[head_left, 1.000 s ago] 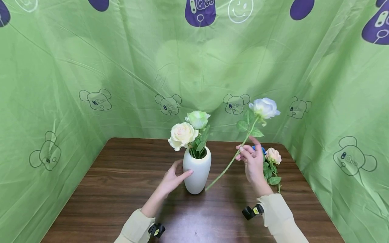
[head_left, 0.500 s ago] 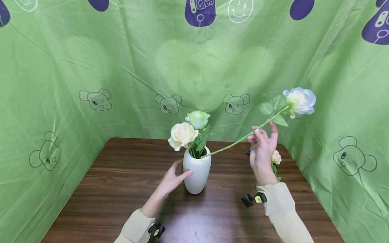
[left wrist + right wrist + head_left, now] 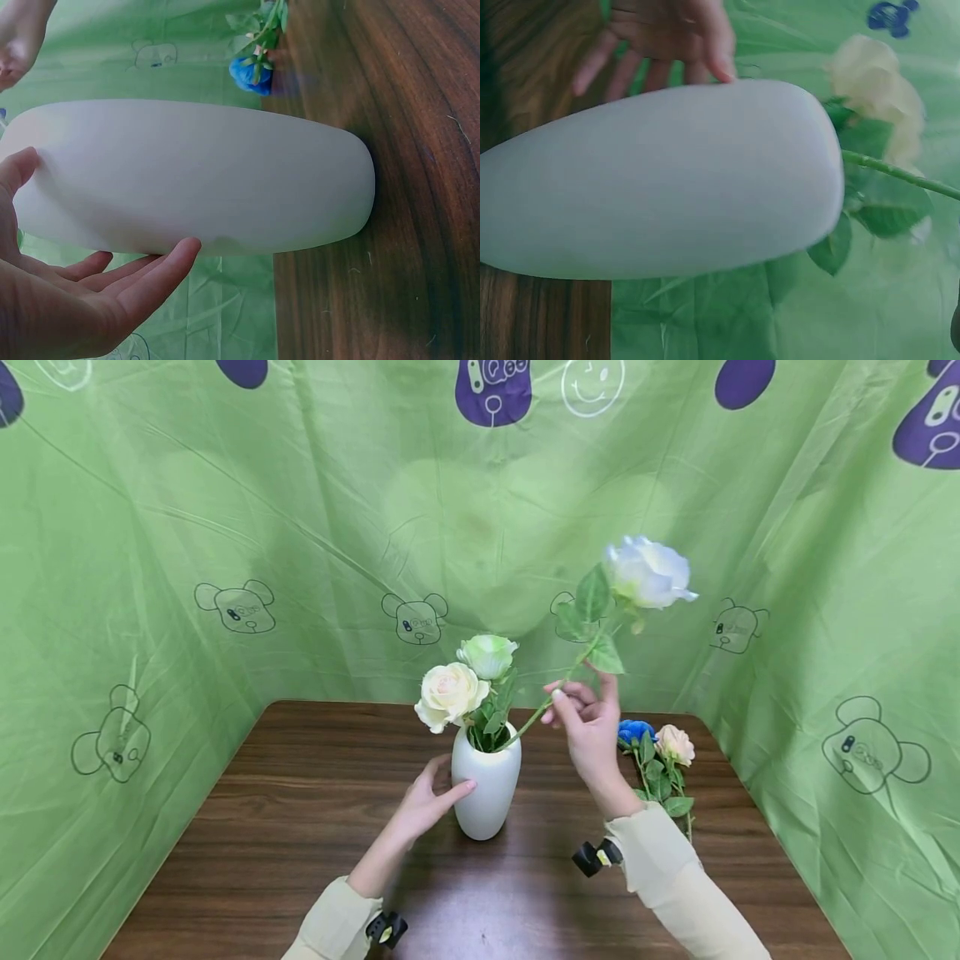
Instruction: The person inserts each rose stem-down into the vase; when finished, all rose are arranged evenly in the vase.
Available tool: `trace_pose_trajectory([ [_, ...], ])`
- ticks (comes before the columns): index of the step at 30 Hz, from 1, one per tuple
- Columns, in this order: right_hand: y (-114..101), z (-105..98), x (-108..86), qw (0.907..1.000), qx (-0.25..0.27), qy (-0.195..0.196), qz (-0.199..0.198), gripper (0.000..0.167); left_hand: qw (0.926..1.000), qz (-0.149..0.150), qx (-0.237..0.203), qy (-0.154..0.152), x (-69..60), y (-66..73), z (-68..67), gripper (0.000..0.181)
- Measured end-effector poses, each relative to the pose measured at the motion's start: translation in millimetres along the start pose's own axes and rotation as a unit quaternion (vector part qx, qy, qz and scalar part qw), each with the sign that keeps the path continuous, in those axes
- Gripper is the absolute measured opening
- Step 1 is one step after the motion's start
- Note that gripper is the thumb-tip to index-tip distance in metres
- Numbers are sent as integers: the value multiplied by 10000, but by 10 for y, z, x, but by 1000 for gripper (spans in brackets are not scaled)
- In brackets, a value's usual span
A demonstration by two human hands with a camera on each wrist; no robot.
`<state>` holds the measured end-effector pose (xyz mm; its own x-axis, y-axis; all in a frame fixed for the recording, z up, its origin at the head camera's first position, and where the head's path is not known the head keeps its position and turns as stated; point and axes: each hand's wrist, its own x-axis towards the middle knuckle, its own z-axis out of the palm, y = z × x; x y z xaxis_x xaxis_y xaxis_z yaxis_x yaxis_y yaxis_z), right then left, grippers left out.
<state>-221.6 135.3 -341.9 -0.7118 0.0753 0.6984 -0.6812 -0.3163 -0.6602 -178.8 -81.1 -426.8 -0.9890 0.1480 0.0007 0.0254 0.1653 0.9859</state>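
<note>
A white vase [image 3: 486, 793] stands upright on the table, holding a cream rose [image 3: 450, 695] and a pale green rose [image 3: 487, 656]. My left hand [image 3: 423, 799] steadies its left side, thumb in front and fingers round the other side, as the left wrist view also shows. With thumb and fingers, my right hand [image 3: 592, 735] pinches the stem of a pale blue-white rose [image 3: 651, 574], which leans up to the right. The stem's lower end is inside the vase mouth and hidden. In the right wrist view the green stem [image 3: 900, 174] crosses the vase rim.
A blue rose [image 3: 636, 732] and a peach rose [image 3: 675, 745] lie on the right of the brown wooden table [image 3: 300, 810], partly behind my right forearm. Green printed cloth [image 3: 322, 527] hangs around the back and sides.
My right hand first moved up and right, bringing the stem's end to the vase mouth, then swung left. The blue-white rose now leans more steeply, its stem farther in. My left hand stays put.
</note>
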Motion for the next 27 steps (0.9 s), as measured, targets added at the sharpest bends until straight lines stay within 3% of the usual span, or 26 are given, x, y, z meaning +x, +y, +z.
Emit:
trace_pose_trajectory([
  [5, 88, 140, -75, 9892, -1186, -823, -256, 38, 9999, 54, 71, 70, 96, -190, 0, 62],
  [12, 221, 210, -219, 9415, -2653, -1890, -867, 19, 9999, 63, 78, -21, 92, -183, -6, 62],
  [17, 304, 204, -267, 9156, -3163, -2367, -751, 15, 9999, 112, 18, -116, 15, -21, -12, 58],
  [21, 358, 183, -287, 9054, -3311, -2582, -635, 18, 9998, 133, 78, -130, -39, 92, -9, 56],
  [27, 391, 153, -327, 8925, -3549, -2684, -736, 19, 9999, 7, 95, -117, 46, -89, -9, 60],
])
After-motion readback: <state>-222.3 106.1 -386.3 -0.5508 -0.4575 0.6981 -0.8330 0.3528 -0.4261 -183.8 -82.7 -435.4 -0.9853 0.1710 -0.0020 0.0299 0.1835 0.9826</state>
